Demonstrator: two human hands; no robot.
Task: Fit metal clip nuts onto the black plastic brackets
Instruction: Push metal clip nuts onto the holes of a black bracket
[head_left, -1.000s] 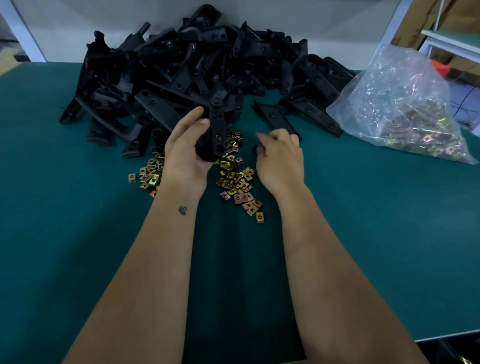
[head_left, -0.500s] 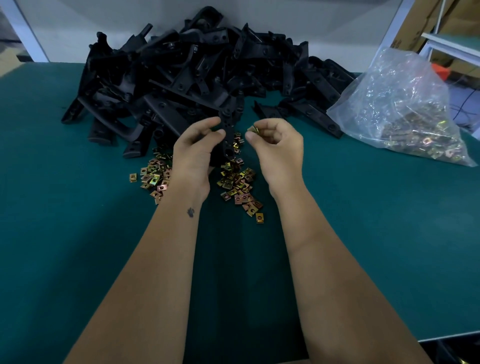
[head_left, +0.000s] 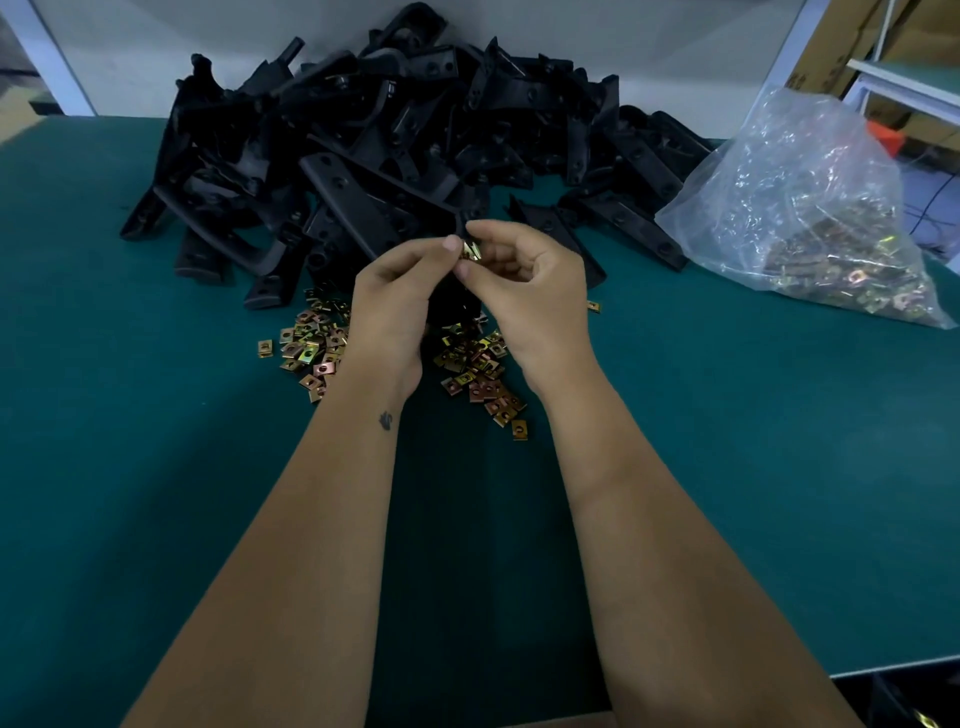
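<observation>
My left hand (head_left: 397, 301) grips a black plastic bracket (head_left: 451, 304) upright above the table; most of the bracket is hidden between my two hands. My right hand (head_left: 524, 283) pinches a gold metal clip nut (head_left: 471, 251) at the bracket's top end, against my left thumb. Loose clip nuts (head_left: 475, 364) lie scattered on the green table under and beside my hands, with another cluster of clip nuts (head_left: 309, 345) to the left. A big pile of black brackets (head_left: 395, 135) fills the back of the table.
A clear plastic bag of clip nuts (head_left: 810, 208) lies at the back right. The green table (head_left: 753, 467) ends at its front edge at lower right. A white wall stands behind the pile, with cardboard boxes (head_left: 836, 57) and a shelf at far right.
My right hand rose from the table with a clip nut and moved left to the bracket's top. My left hand lifted the bracket slightly and both hands closed together.
</observation>
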